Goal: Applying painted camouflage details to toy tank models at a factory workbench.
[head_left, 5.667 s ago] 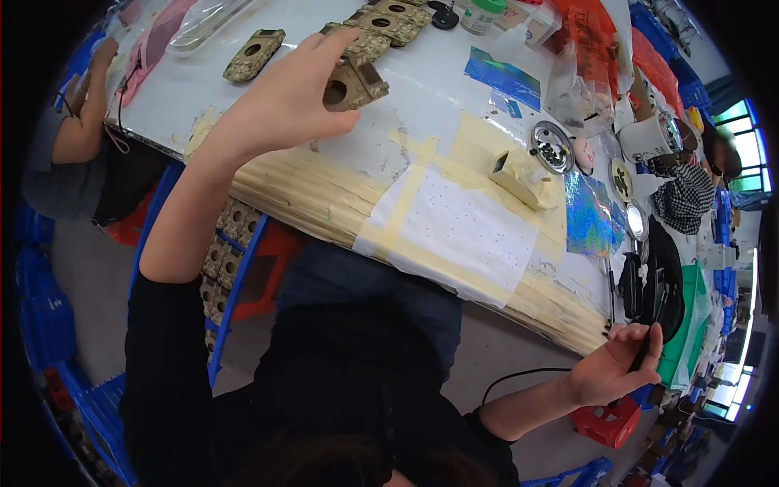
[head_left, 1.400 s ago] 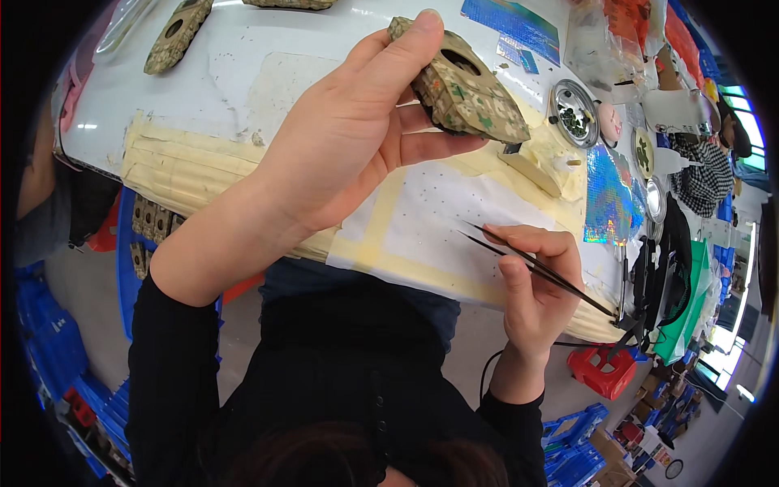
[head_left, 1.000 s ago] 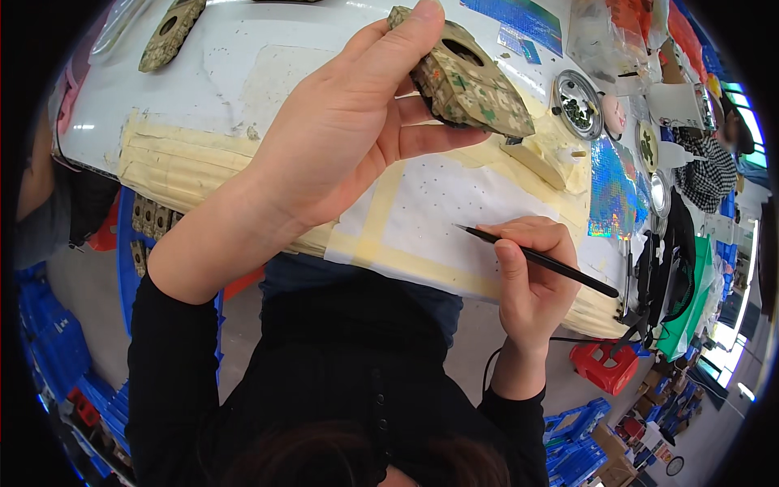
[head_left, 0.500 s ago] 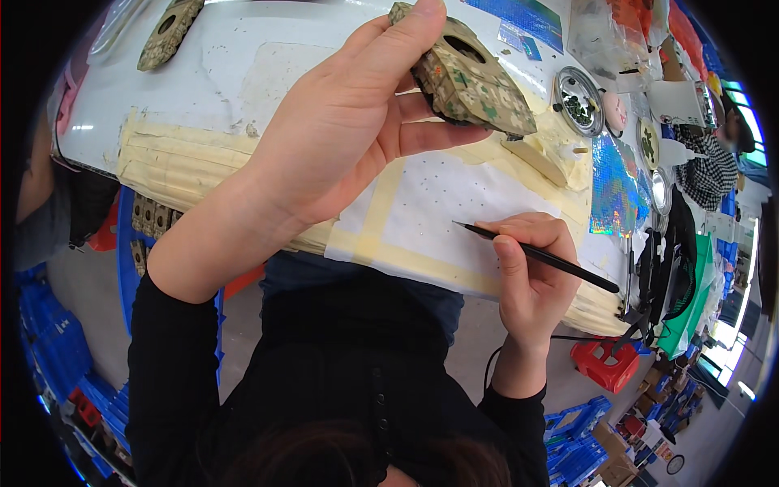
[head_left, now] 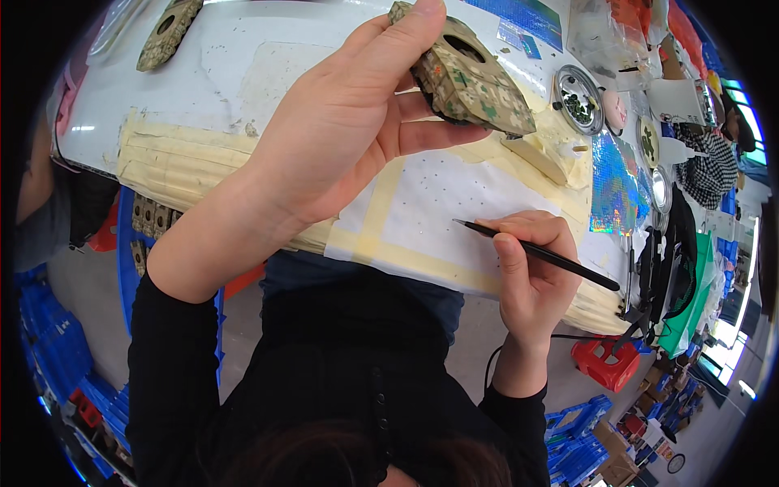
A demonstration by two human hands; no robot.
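My left hand (head_left: 341, 105) is closed on a camouflage-painted model tank hull (head_left: 480, 85), with the thumb on top and fingers beneath. The hull has a round hole and is held tilted above the table. Slim black tweezers (head_left: 560, 261) are pinched in my right hand (head_left: 535, 272), below and to the right of the hull. Their fine tip points left, at or just above a white paper sheet (head_left: 381, 231) dotted with tiny dark specks. Whether the tip touches the paper or holds a speck is too small to tell.
Another camouflage hull (head_left: 169, 32) lies at the far left. Right of the paper are a round metal dish (head_left: 578, 101) of dark green bits, a shiny holographic sheet (head_left: 613, 183) and a masking-tape-covered block (head_left: 540, 158). More hulls fill a blue crate (head_left: 127, 243) below the table's left edge.
The tweezers' tip has shifted very slightly upward over the paper. My left hand and the hull have hardly moved.
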